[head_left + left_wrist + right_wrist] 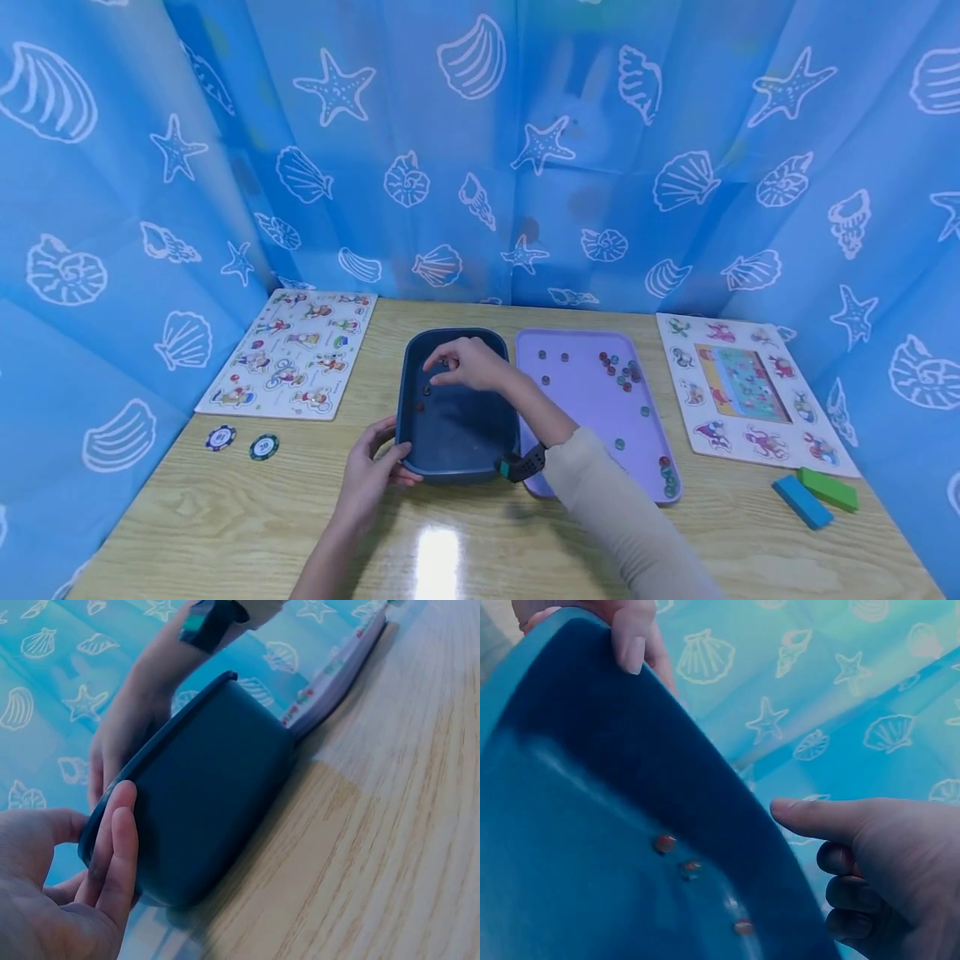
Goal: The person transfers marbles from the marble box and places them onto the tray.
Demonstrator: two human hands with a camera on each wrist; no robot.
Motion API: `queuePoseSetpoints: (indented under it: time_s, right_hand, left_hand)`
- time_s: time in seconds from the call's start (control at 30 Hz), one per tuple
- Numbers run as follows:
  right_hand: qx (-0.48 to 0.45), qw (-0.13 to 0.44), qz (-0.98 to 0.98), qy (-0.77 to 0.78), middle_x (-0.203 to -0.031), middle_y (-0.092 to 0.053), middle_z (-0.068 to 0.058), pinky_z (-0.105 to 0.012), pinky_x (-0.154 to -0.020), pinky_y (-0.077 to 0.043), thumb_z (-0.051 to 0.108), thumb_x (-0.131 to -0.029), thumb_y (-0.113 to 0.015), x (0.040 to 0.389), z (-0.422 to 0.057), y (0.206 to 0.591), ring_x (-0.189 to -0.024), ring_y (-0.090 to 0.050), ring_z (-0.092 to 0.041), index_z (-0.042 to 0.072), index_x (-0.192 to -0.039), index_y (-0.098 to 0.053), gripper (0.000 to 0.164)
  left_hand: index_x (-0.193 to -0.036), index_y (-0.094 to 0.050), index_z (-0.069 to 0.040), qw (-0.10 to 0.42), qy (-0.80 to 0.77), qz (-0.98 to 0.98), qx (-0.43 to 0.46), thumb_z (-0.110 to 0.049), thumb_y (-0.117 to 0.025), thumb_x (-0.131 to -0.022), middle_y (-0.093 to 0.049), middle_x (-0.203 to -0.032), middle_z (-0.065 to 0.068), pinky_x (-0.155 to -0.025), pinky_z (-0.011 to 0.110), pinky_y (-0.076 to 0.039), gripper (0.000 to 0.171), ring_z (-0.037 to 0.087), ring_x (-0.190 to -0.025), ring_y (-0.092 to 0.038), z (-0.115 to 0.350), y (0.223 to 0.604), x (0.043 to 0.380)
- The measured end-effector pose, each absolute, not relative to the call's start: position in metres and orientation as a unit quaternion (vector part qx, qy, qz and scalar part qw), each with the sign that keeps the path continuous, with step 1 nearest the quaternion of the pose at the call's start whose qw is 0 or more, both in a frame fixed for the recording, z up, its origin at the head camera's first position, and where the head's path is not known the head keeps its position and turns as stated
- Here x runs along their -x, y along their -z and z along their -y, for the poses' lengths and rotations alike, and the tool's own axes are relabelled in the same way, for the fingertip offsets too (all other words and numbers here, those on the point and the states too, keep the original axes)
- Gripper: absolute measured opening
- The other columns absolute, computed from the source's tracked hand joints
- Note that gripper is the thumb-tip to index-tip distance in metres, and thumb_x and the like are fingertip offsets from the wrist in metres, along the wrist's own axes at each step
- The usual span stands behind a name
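Note:
A deep dark-blue bin (465, 437) stands on the table before me. My left hand (372, 471) grips its near left corner, thumb over the rim and fingers against the outer wall, as the left wrist view shows. Inside the bin lie a few small reddish and greenish glass beads (665, 843), close to the left wall. My right hand (474, 364) hovers over the far part of the bin, thumb and index finger apart, the other fingers loosely curled. No bead shows between its fingers. To the right, a lilac tray (570, 417) holds several red and green beads (626, 379).
A wooden picture puzzle board (300, 358) lies at the left, with two poker chips (264, 447) in front of it. Another puzzle board (690, 400) lies at the right, near a blue block (802, 502) and a green block (828, 490). A seashell-patterned curtain (465, 167) encloses the table.

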State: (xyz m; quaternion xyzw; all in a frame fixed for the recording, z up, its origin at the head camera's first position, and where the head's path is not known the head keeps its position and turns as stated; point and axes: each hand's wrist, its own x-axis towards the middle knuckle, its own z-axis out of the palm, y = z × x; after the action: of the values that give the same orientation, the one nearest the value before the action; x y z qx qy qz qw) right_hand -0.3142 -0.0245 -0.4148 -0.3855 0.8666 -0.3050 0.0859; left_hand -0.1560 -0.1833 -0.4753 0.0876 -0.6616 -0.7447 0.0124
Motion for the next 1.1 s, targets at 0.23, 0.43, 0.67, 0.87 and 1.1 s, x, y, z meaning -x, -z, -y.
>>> queuePoseSetpoints:
  time_s: [0.23, 0.43, 0.67, 0.87, 1.1]
  right_hand:
    - [0.366, 0.119, -0.875, 0.293, -0.047, -0.039, 0.006, -0.016, -0.038, -0.029, 0.025, -0.080, -0.067, 0.321, 0.045, 0.439, -0.040, -0.037, -0.008, 0.018, -0.098, -0.069, 0.019]
    - [0.348, 0.127, -0.885, 0.283, -0.048, -0.046, 0.002, -0.016, -0.036, -0.027, 0.022, -0.080, -0.068, 0.324, 0.048, 0.456, -0.038, -0.037, -0.007, 0.019, -0.099, -0.069, 0.019]
    - [0.337, 0.132, -0.897, 0.255, -0.050, -0.045, 0.004, -0.016, -0.038, -0.029, 0.021, -0.082, -0.066, 0.328, 0.048, 0.461, -0.042, -0.041, -0.008, 0.023, -0.098, -0.069, 0.016]
    - [0.346, 0.131, -0.896, 0.247, -0.052, -0.048, 0.003, -0.017, -0.039, -0.030, 0.022, -0.082, -0.066, 0.327, 0.047, 0.459, -0.043, -0.043, -0.008, 0.024, -0.094, -0.070, 0.013]
    - [0.380, 0.075, -0.873, 0.296, -0.052, -0.045, 0.004, -0.018, -0.042, -0.032, 0.028, -0.082, -0.065, 0.319, 0.032, 0.437, -0.045, -0.040, -0.010, 0.021, -0.094, -0.069, 0.014]
  left_hand:
    - [-0.128, -0.041, -0.007, 0.011, 0.743, 0.663, -0.091, -0.002, -0.053, -0.087, -0.042, -0.126, 0.021, -0.056, 0.032, -0.057, 0.043, 0.023, -0.055, -0.063, 0.183, 0.475, 0.156]
    - [-0.128, -0.040, -0.006, 0.010, 0.747, 0.659, -0.084, 0.001, -0.053, -0.085, -0.042, -0.126, 0.022, -0.053, 0.032, -0.056, 0.045, 0.022, -0.052, -0.062, 0.180, 0.480, 0.156]
    - [-0.128, -0.040, -0.005, 0.014, 0.745, 0.662, -0.083, 0.000, -0.053, -0.085, -0.042, -0.126, 0.022, -0.053, 0.032, -0.056, 0.045, 0.023, -0.053, -0.062, 0.182, 0.479, 0.157]
    - [-0.128, -0.040, -0.006, 0.009, 0.741, 0.666, -0.088, 0.000, -0.054, -0.085, -0.042, -0.127, 0.022, -0.054, 0.033, -0.057, 0.046, 0.024, -0.054, -0.063, 0.181, 0.479, 0.156]
    - [-0.129, -0.039, -0.007, 0.011, 0.739, 0.668, -0.085, -0.002, -0.053, -0.086, -0.041, -0.127, 0.021, -0.055, 0.033, -0.057, 0.046, 0.024, -0.055, -0.063, 0.182, 0.478, 0.156]
